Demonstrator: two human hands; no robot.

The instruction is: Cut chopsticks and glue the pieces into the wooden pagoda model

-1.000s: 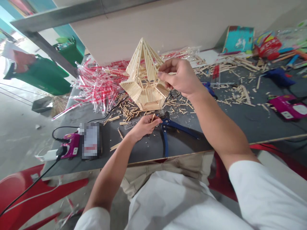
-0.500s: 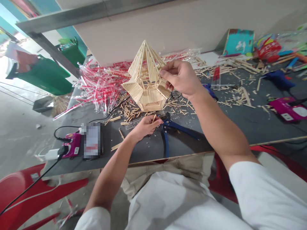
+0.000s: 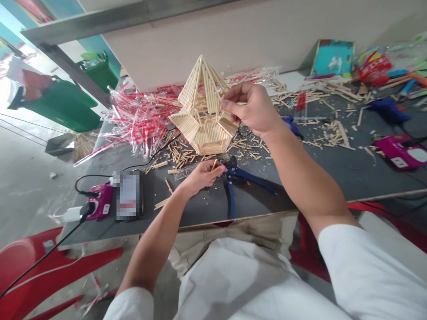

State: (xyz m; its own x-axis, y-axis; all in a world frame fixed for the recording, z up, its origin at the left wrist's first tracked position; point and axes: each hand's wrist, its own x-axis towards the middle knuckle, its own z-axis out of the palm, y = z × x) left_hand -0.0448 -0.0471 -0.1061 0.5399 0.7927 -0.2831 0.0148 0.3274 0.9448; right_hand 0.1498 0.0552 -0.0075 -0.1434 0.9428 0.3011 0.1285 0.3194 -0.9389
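Observation:
A pale pagoda-like model built of thin wooden sticks [image 3: 209,133] stands on the dark table, with a pointed roof and a flared, many-sided base. At the right edge of its roof, the thumb and fingers of my right hand [image 3: 251,106] are pinched against the sticks; the exact spot gripped is partly hidden. Lower down, my left hand [image 3: 203,177] rests near the table, closed around a short wooden stick [image 3: 214,164]. Right beside its fingertips lies a blue-handled cutter [image 3: 233,175], its handles spread and its head partly hidden.
Cut stick pieces [image 3: 185,153] litter the tabletop. Red-and-clear plastic wrappers [image 3: 136,115] pile up at the back left. A phone [image 3: 129,195] and a magenta power strip [image 3: 100,202] lie at the left; another magenta power strip [image 3: 400,151] and a blue glue gun [image 3: 292,126] are rightward.
Almost nothing differs. My right fingertips have shifted very slightly left along the roof edge; my left hand and the model stay in place.

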